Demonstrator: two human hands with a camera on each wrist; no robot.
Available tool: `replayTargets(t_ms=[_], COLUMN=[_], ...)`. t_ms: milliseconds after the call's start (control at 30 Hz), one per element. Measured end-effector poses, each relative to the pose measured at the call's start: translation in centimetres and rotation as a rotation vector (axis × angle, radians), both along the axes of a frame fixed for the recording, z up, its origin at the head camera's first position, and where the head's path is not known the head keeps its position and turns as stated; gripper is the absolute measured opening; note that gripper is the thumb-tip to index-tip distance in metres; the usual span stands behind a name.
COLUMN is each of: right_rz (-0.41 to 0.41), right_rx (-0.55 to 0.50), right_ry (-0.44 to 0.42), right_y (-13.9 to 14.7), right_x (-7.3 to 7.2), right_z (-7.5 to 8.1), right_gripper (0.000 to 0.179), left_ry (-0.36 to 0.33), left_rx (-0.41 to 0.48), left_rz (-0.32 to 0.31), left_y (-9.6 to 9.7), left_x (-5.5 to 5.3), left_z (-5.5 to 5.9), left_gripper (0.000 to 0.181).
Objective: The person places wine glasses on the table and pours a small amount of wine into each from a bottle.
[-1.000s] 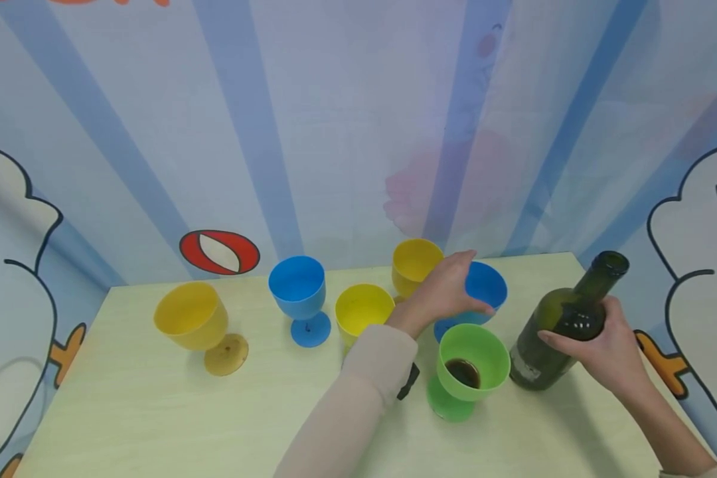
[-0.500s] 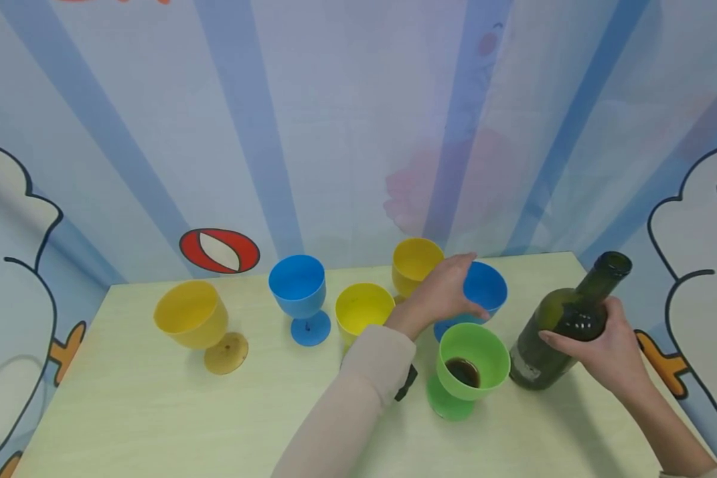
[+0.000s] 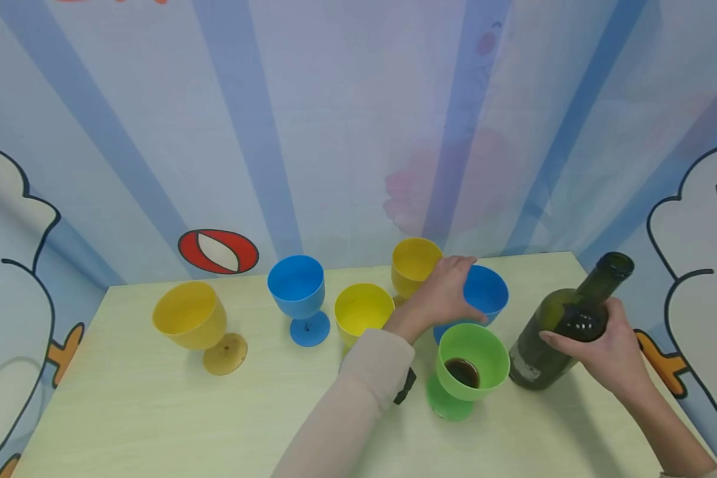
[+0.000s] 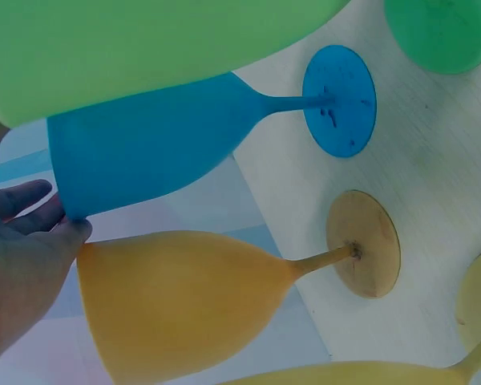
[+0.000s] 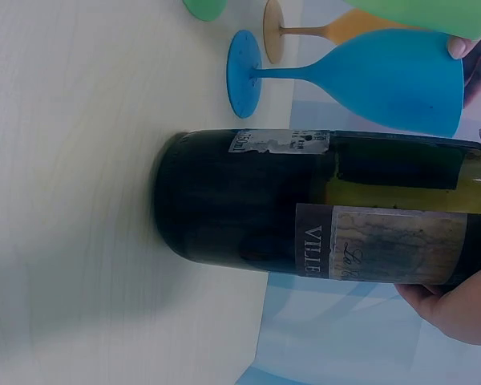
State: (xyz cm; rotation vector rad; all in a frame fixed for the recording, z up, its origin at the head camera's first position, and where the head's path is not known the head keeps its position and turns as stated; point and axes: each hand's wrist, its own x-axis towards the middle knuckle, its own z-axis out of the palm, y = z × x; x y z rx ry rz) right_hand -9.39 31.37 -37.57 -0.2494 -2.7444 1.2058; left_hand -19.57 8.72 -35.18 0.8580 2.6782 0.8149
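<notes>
My left hand reaches over the goblets and grips the rim of a blue goblet, thumb in front and fingers behind. In the left wrist view, thumb and fingers meet that blue goblet at its rim. A green goblet with dark liquid inside stands just in front of it. With my right hand I hold a dark green wine bottle around its body. The right wrist view shows the bottle's base at the tabletop and a worn label. Some right-hand fingers are hidden behind the bottle.
Behind my left hand stands a yellow goblet; another yellow goblet is partly covered by the sleeve. Farther left are a blue goblet and a yellow goblet. A printed curtain hangs behind the pale table.
Very little differs. The bottle's neck has shifted slightly right, and my left thumb has moved slightly left at the blue goblet. The other goblets stand as before.
</notes>
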Motion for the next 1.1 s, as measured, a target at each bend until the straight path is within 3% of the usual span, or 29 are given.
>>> replayTargets(t_ms=[267,433,733,867,1100], right_rz=[-0.002,-0.006,-0.001,-0.003,0.001], right_rx=[-0.015,-0.002,0.009,0.014,0.025], right_ry=[-0.001,-0.009,0.0,-0.005,0.001], right_y=[0.1,0.0,-0.1,-0.1,-0.3], right_x=[0.1,0.0,0.0,0.0,-0.1], right_z=[-0.1,-0.2,-0.1,0.0,0.0], right_gripper=[0.086,0.088,0.088,0.088,0.09], left_ry=[-0.025,-0.082,-0.151,-0.155,-0.114], left_rx=[0.144,0.255,0.464,0.55,0.607], left_rz=[0.049,0.069,0.165,0.18,0.216], left_y=[-0.4,-0.7,-1.9,-2.5,-3.7], left_x=[0.2,0.7,1.5,1.9,2.5], left_z=[1.0,1.9,3.4,4.1,5.4], left_gripper=[0.086,0.091,0.092,0.093,0.093])
